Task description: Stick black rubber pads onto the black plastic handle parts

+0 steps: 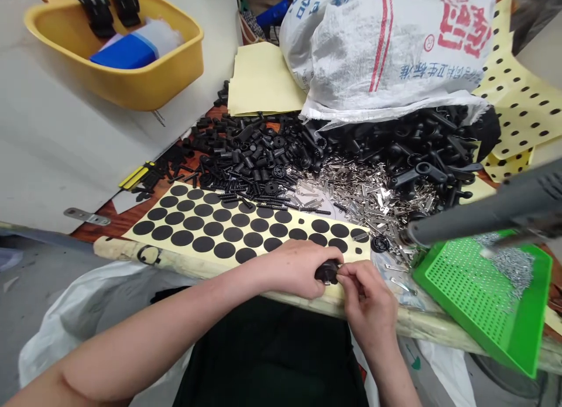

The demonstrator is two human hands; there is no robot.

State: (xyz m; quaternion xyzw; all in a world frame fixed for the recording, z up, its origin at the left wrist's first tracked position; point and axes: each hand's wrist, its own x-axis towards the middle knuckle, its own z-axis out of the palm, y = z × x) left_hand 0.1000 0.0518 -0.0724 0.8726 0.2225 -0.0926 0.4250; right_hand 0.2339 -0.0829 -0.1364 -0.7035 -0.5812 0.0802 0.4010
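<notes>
Near the table's front edge, my left hand [301, 267] is wrapped round a small round black part [327, 272]. The fingertips of my right hand [366, 293] are pinched together at the right side of that part; whether they grip something small there is hidden. Just behind my hands lies a yellow sheet [153, 226] with rows of black round stickers [226, 250]. Beyond it is a pile of small metal pieces [373, 190], with a black ring-shaped part [380, 243] at its near side.
Black plastic parts [259, 149] are heaped behind the sheet. A green basket [465, 278] with small metal bits stands at the right, under a dark tool [492, 205]. At the back are a white sack [351, 44] and yellow bin [132, 82]; dotted sheets [522, 102] lie at the right.
</notes>
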